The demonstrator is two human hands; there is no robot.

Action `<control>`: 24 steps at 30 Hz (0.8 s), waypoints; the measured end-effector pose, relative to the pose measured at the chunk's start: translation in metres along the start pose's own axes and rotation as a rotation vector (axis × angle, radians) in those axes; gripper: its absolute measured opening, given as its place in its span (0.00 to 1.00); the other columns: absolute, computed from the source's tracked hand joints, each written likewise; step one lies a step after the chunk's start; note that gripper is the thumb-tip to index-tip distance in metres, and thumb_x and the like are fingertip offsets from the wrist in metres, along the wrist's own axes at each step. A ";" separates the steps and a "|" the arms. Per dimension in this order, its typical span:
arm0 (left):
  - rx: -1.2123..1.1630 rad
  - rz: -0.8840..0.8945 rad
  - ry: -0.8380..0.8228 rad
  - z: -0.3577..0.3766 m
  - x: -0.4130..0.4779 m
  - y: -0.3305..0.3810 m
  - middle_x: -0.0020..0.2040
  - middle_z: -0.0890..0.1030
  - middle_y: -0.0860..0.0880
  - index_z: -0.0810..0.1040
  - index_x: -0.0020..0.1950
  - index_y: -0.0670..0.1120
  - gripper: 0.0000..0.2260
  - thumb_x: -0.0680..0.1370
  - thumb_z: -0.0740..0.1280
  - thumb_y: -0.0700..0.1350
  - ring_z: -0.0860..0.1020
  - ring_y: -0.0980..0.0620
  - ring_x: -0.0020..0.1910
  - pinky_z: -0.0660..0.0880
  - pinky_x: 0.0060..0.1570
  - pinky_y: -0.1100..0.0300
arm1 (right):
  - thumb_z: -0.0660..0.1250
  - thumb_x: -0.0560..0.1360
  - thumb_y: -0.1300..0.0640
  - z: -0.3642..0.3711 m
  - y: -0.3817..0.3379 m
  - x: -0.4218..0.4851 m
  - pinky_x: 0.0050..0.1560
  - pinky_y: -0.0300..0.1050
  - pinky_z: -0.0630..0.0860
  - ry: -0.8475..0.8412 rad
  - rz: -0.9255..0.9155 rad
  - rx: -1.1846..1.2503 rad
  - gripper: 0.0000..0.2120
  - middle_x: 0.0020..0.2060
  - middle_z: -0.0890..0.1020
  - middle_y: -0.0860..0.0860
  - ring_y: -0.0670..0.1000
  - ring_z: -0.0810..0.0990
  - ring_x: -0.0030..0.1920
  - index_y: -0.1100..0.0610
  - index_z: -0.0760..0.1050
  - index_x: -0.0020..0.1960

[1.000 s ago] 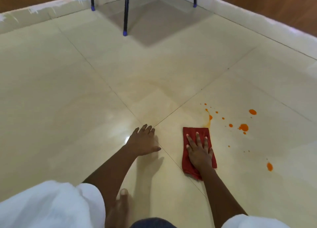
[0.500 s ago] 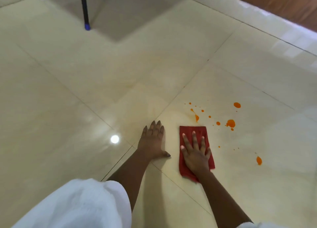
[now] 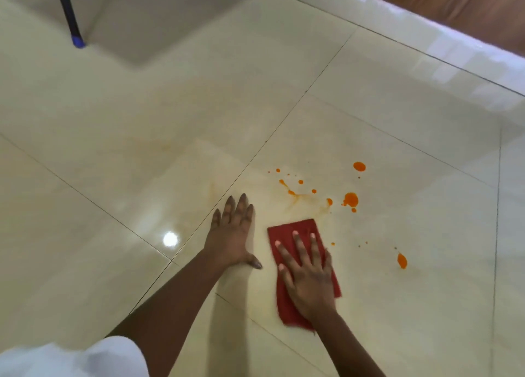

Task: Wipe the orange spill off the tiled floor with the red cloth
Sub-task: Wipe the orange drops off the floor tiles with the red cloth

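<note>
A folded red cloth [image 3: 287, 234] lies flat on the cream tiled floor [image 3: 397, 121]. My right hand [image 3: 308, 276] presses down on it with straight, spread fingers. Just beyond the cloth is the orange spill [image 3: 350, 199]: several drops and blobs, with a faint smeared orange streak [image 3: 304, 202] between them and the cloth. One more orange drop [image 3: 401, 260] sits to the right of the cloth. My left hand [image 3: 231, 234] rests flat on the floor, palm down, a little left of the cloth.
A dark furniture leg with a blue foot [image 3: 77, 40] stands on the floor at the far left. A pale skirting and brown wall [image 3: 454, 7] run along the far right. My white sleeve [image 3: 85, 359] fills the lower left corner.
My right hand has drawn the cloth back toward me, leaving a faint orange smear where it passed. My left hand stays planted on the floor. The view has moved closer and turned slightly.
</note>
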State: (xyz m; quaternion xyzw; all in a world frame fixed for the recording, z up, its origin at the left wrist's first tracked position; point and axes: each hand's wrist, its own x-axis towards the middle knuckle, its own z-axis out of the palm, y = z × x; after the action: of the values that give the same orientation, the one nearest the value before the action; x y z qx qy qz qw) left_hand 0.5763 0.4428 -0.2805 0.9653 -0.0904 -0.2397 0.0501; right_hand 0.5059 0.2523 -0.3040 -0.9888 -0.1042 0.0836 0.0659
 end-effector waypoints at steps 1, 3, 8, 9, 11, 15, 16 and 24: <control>0.017 -0.003 -0.004 -0.001 0.002 0.000 0.75 0.30 0.46 0.35 0.76 0.45 0.61 0.61 0.70 0.71 0.31 0.41 0.74 0.38 0.72 0.44 | 0.51 0.76 0.42 -0.003 0.014 0.007 0.66 0.64 0.59 0.015 0.033 0.009 0.24 0.73 0.64 0.51 0.60 0.59 0.73 0.38 0.59 0.71; 0.022 -0.009 -0.028 0.000 0.006 -0.001 0.76 0.31 0.46 0.36 0.76 0.45 0.62 0.59 0.70 0.71 0.32 0.41 0.74 0.38 0.72 0.42 | 0.47 0.76 0.41 -0.014 0.032 0.047 0.66 0.66 0.60 0.083 0.167 0.003 0.25 0.73 0.63 0.52 0.62 0.58 0.73 0.40 0.58 0.72; 0.022 0.006 -0.026 0.004 0.009 -0.007 0.75 0.30 0.47 0.35 0.76 0.47 0.62 0.58 0.68 0.73 0.31 0.42 0.74 0.39 0.72 0.42 | 0.44 0.79 0.42 -0.025 -0.015 0.145 0.72 0.62 0.42 -0.048 0.141 0.079 0.24 0.77 0.46 0.50 0.59 0.40 0.75 0.39 0.46 0.75; 0.010 0.008 -0.021 0.005 0.008 -0.009 0.75 0.30 0.48 0.35 0.76 0.47 0.62 0.59 0.68 0.73 0.31 0.43 0.74 0.38 0.72 0.43 | 0.43 0.78 0.41 -0.021 -0.024 0.136 0.72 0.62 0.43 -0.056 0.030 0.074 0.25 0.77 0.46 0.49 0.58 0.40 0.75 0.39 0.46 0.74; -0.011 0.017 -0.017 0.005 0.007 -0.010 0.75 0.30 0.49 0.35 0.76 0.48 0.61 0.59 0.68 0.73 0.30 0.44 0.74 0.37 0.72 0.44 | 0.43 0.77 0.42 -0.013 -0.017 0.100 0.71 0.63 0.50 -0.009 -0.139 0.048 0.25 0.76 0.53 0.49 0.58 0.47 0.76 0.39 0.52 0.74; -0.015 0.006 -0.009 0.008 0.010 -0.007 0.75 0.29 0.49 0.35 0.76 0.47 0.62 0.59 0.69 0.73 0.29 0.44 0.73 0.34 0.71 0.43 | 0.47 0.77 0.44 -0.022 0.042 0.112 0.65 0.68 0.62 0.112 0.048 -0.013 0.24 0.73 0.64 0.52 0.62 0.60 0.72 0.43 0.61 0.72; -0.019 0.006 -0.012 0.008 0.010 -0.007 0.75 0.29 0.49 0.35 0.76 0.47 0.62 0.58 0.69 0.73 0.29 0.44 0.73 0.34 0.71 0.43 | 0.46 0.78 0.43 -0.028 0.043 0.140 0.68 0.67 0.56 0.090 0.141 0.010 0.24 0.75 0.59 0.52 0.61 0.55 0.74 0.43 0.57 0.74; -0.050 -0.006 0.035 0.010 -0.003 -0.024 0.76 0.31 0.48 0.35 0.76 0.44 0.61 0.60 0.67 0.74 0.31 0.46 0.74 0.36 0.72 0.48 | 0.42 0.76 0.42 -0.018 -0.006 0.125 0.70 0.62 0.54 -0.005 -0.211 0.020 0.26 0.75 0.59 0.48 0.58 0.54 0.75 0.41 0.58 0.73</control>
State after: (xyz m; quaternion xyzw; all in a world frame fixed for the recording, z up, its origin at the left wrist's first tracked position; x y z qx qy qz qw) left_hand 0.5725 0.4661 -0.2913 0.9681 -0.0805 -0.2253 0.0749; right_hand 0.6288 0.2833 -0.3050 -0.9715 -0.2071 0.0796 0.0839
